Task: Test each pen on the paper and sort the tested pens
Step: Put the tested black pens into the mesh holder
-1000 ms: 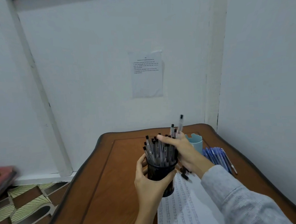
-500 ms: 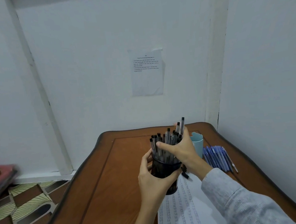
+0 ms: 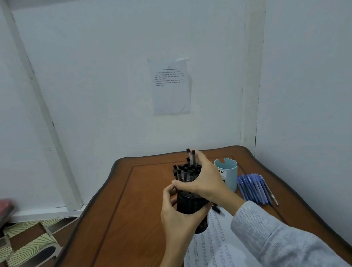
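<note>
Our left fingers (image 3: 168, 192) grip the holder (image 3: 188, 203), our right fingers (image 3: 201, 159) curl round the pens (image 3: 182, 172): light, stiff, slick, so we judge a cap-end pinch best.

Your left hand (image 3: 176, 216) grips the black pen holder (image 3: 190, 204); your right hand (image 3: 205, 183) curls round the bunch of black-capped pens (image 3: 182, 172) standing in it.

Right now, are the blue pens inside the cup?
No, the blue pens lie side by side on the table, to the right of the cup.
</note>
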Action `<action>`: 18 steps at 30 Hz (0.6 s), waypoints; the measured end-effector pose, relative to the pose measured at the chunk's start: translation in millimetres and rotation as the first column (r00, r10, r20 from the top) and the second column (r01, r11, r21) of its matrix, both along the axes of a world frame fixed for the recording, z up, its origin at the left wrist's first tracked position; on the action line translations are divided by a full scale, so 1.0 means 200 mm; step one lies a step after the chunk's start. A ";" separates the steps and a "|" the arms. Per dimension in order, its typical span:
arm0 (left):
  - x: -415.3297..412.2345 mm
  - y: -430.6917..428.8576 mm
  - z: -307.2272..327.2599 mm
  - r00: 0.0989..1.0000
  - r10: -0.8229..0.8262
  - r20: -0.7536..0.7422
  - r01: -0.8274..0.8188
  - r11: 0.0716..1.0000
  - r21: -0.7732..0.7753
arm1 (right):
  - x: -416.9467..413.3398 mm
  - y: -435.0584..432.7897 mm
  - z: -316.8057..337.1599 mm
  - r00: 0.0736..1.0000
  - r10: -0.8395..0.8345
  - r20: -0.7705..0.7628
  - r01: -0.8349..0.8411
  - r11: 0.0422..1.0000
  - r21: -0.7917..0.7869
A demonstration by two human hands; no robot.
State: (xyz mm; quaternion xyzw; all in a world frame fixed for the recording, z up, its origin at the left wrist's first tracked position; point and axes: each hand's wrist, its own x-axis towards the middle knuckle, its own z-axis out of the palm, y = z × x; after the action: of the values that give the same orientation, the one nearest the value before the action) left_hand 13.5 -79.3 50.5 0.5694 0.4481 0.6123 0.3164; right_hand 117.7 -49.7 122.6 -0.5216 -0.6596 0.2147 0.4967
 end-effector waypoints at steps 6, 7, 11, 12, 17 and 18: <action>-0.02 -0.02 0.02 0.995 -0.068 0.075 0.070 0.997 -0.016 | 0.01 0.00 0.05 0.966 -0.047 -0.254 0.067 0.995 0.071; -0.02 -0.01 0.03 0.995 -0.064 0.080 0.065 0.998 -0.014 | 0.03 0.00 0.07 0.972 -0.003 -0.237 0.012 0.999 0.040; -0.03 0.01 0.08 0.996 -0.032 0.086 0.032 0.999 -0.004 | 0.09 -0.01 0.13 0.978 0.112 -0.177 -0.133 0.985 -0.111; -0.03 0.01 0.08 0.995 -0.027 0.098 0.028 1.000 -0.007 | 0.09 -0.02 0.13 0.976 0.095 -0.196 -0.114 0.989 -0.092; 0.02 0.00 0.06 1.000 -0.018 0.015 0.018 0.999 0.034 | 0.05 -0.05 0.05 0.996 0.027 -0.085 -0.032 0.998 -0.057; 0.02 -0.01 0.06 1.000 -0.025 0.002 0.025 0.999 0.034 | 0.04 -0.04 0.04 0.997 0.011 -0.071 -0.015 0.999 -0.053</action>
State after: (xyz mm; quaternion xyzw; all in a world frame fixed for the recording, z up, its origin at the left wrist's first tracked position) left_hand 18.5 -81.5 62.1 0.5793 0.4301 0.6168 0.3148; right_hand 126.3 -58.6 131.2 -0.5225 -0.6392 0.2536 0.5041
